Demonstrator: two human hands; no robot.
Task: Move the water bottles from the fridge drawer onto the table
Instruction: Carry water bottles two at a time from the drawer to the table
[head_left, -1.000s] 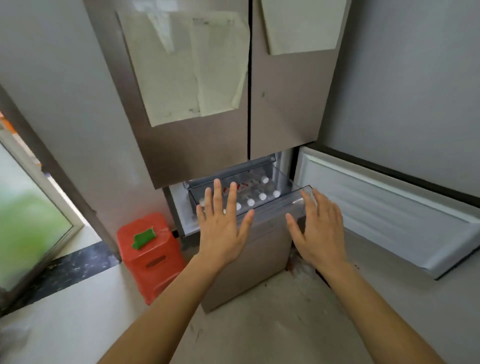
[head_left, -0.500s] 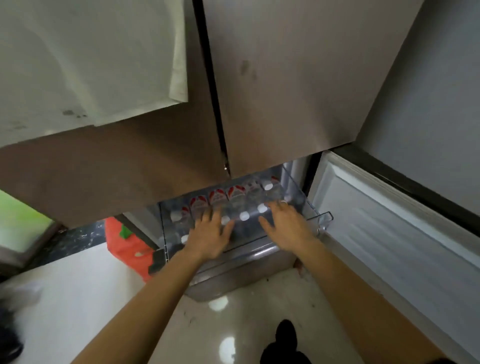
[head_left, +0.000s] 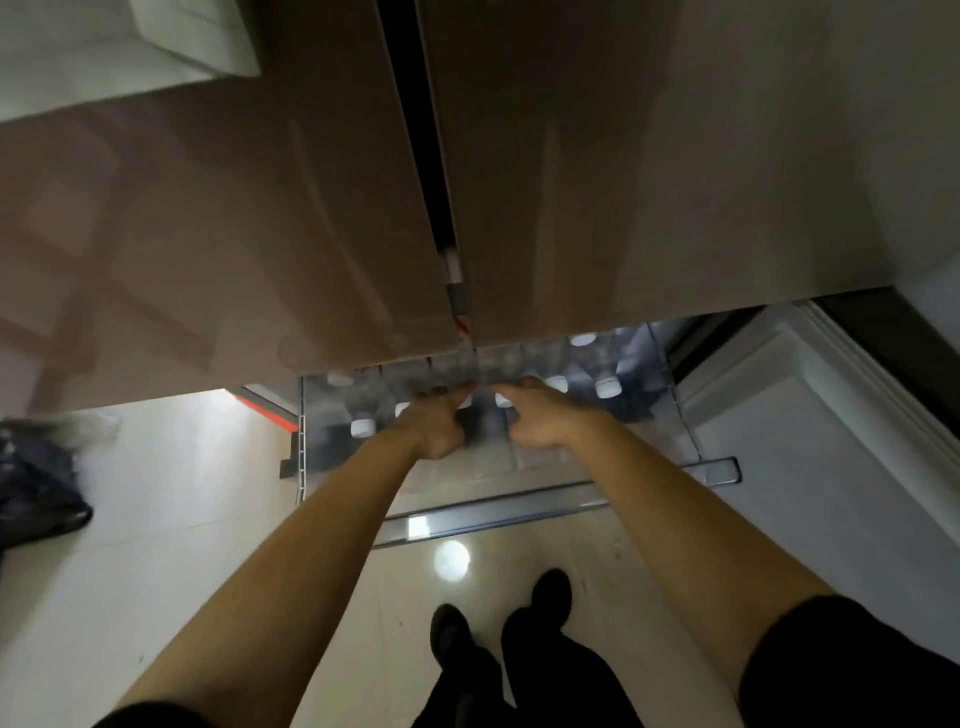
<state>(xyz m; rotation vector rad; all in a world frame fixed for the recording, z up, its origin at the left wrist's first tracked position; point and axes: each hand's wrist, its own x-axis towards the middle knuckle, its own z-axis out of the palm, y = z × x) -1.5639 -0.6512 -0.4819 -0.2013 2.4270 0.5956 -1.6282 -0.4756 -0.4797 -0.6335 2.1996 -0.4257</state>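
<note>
Several clear water bottles with white caps, such as one at the left (head_left: 362, 427) and one at the right (head_left: 607, 387), stand upright in the pulled-out clear fridge drawer (head_left: 719, 469). My left hand (head_left: 435, 427) and my right hand (head_left: 540, 422) are both down inside the drawer among the middle bottles, close together. Their fingers curl forward under the edge of the upper fridge doors (head_left: 311, 234). The fingertips are dark and partly hidden, so whether either hand grips a bottle is unclear.
The upper fridge doors overhang the back half of the drawer. An open white lower door (head_left: 831, 467) stands to the right. An orange stool edge (head_left: 265, 411) and a dark bag (head_left: 36, 483) are on the left floor. My shoes (head_left: 551, 587) stand on glossy tiles.
I have leaned in and the view now points steeply down. Both hands went from hovering flat over the drawer front to reaching deep among the bottles, fingers curled.
</note>
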